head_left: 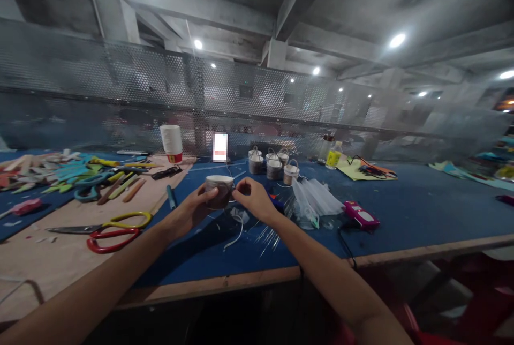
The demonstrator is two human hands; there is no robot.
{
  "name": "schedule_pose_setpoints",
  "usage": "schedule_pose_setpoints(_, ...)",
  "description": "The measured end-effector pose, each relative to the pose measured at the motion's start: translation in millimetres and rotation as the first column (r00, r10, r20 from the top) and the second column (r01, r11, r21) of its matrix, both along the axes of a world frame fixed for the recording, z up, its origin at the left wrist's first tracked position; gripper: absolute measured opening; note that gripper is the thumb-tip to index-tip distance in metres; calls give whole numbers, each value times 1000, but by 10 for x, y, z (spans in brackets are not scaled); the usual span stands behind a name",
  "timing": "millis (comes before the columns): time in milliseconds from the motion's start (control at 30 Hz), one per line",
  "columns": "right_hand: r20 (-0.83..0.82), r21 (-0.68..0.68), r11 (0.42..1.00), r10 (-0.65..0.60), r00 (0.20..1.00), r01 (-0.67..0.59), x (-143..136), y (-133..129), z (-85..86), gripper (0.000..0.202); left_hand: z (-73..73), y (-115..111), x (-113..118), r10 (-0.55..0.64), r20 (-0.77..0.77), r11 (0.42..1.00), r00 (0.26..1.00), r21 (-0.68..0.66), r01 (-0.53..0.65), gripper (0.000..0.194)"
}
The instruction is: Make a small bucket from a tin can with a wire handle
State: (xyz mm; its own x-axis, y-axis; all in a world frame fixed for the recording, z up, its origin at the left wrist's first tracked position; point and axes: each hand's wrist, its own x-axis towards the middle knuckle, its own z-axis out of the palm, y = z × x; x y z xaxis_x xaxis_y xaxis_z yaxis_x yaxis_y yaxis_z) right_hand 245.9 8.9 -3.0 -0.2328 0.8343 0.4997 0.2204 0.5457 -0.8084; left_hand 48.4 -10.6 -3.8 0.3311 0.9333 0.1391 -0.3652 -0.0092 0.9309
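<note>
My left hand point(195, 201) is wrapped round a small paper cup point(220, 199) with a brownish-grey covering and a pale rim, held upright above the blue table. The thumb lies across its front. At the cup's right side, my right hand point(249, 195) is closed in a pinch; what sits between its fingertips is too small to tell. Below that hand, a white cord point(235, 239) curls on the table. Several similar covered cups with looped handles point(274, 168) stand behind, slightly to the right.
Large scissors point(116, 227) with red and yellow handles lie left. A stack of paper cups point(172, 141), a lit phone point(220, 147) and a small yellow-labelled bottle point(333, 156) stand behind. Clear plastic bags point(317, 197), thin wires point(270, 238) and a magenta packet point(360, 215) lie right.
</note>
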Motion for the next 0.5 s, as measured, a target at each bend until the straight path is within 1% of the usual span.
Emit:
schedule_pose_setpoints(100, -76, -50, 997, 50, 996, -54, 42, 9, 10, 13, 14, -19, 0, -11, 5, 1000, 1000, -5, 11, 32)
schedule_pose_setpoints(200, -95, -55, 995, 83, 992, -89, 93, 7, 31, 15, 22, -29, -9, -15, 7, 1000, 1000, -21, 15, 30)
schedule_pose_setpoints(333, -106, -61, 996, 58, 993, -65, 142, 9, 53, 18, 6, -11, -30, -6, 9, 998, 1000, -59, 7, 30)
schedule_pose_setpoints(500, -96, -69, 997, 10, 995, -17, 155, 14, 64, 21, -15, 3, -47, -49, 24, 997, 999, -52, 50, 31)
